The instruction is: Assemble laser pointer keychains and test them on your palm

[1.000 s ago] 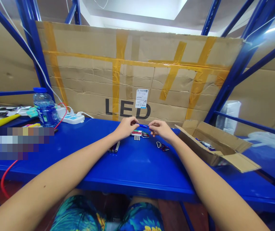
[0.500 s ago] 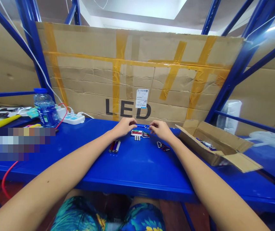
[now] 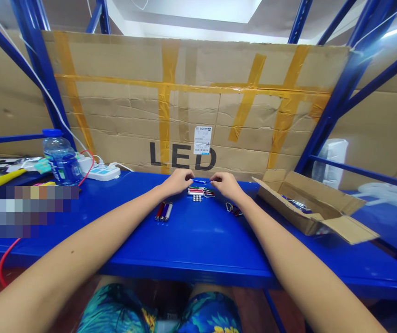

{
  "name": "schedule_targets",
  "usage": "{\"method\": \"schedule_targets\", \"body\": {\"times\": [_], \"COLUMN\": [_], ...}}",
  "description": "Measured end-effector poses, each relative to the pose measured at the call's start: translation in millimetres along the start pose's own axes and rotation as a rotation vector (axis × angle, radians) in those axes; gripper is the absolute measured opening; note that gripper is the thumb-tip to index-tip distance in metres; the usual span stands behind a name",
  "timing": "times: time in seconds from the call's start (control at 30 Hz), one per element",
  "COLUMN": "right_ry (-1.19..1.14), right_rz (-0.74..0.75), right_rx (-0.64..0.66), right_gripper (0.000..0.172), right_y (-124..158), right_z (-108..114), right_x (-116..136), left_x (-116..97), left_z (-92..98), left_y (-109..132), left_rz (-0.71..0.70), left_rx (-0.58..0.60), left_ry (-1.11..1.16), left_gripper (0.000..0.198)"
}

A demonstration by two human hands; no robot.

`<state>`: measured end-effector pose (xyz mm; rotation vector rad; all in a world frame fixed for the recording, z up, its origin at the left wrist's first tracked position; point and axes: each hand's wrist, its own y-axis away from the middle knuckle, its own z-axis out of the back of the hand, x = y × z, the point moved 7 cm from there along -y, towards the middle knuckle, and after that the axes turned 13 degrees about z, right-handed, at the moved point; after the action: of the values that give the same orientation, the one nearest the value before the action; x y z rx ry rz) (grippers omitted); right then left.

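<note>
My left hand [image 3: 178, 180] and my right hand [image 3: 225, 183] are both pinched on the ends of a small blue pen-like torch [image 3: 198, 181], held level just above the blue table [image 3: 198, 236]. Under it lies a small pile of coloured little torches [image 3: 200, 191] with several round silver button cells [image 3: 197, 198] in front. Three more small tubes [image 3: 164, 211], red, blue and silver, lie side by side near my left wrist. A couple of carabiner clips [image 3: 233, 209] lie beside my right wrist.
An open cardboard box [image 3: 309, 206] with more parts stands at the right. A big taped cardboard sheet marked LED [image 3: 184, 106] closes the back. At the left are a water bottle [image 3: 61, 159], a white power strip [image 3: 103, 172] with a red cable, and yellow tools.
Both hands stay pinched on the blue torch above the pile, having drawn slightly further apart. The view has shifted a little; nothing on the table has moved.
</note>
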<state>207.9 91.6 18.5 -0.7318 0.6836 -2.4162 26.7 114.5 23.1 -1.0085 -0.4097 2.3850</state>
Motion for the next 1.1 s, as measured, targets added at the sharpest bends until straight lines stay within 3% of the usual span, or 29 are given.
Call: {"method": "schedule_targets", "body": {"times": [0.17, 0.43, 1.1], "right_ry": [0.099, 0.166, 0.165], "right_rz": [-0.018, -0.098, -0.068], "right_rx": [0.003, 0.101, 0.248], "right_gripper": [0.017, 0.021, 0.031], "right_y": [-3.2, 1.2, 1.9], "right_z": [-13.1, -27.2, -34.7], "right_x": [-1.7, -13.9, -11.1], "left_x": [16.9, 23.0, 36.2], "left_z": [-7.6, -23.4, -32.3], "left_y": [-17.2, -23.4, -24.6], "left_rz": [0.119, 0.150, 0.269], "left_rx": [0.081, 0.099, 0.210], "left_ry": [-0.139, -0.221, -0.104], "left_gripper": [0.014, 0.014, 0.015]}}
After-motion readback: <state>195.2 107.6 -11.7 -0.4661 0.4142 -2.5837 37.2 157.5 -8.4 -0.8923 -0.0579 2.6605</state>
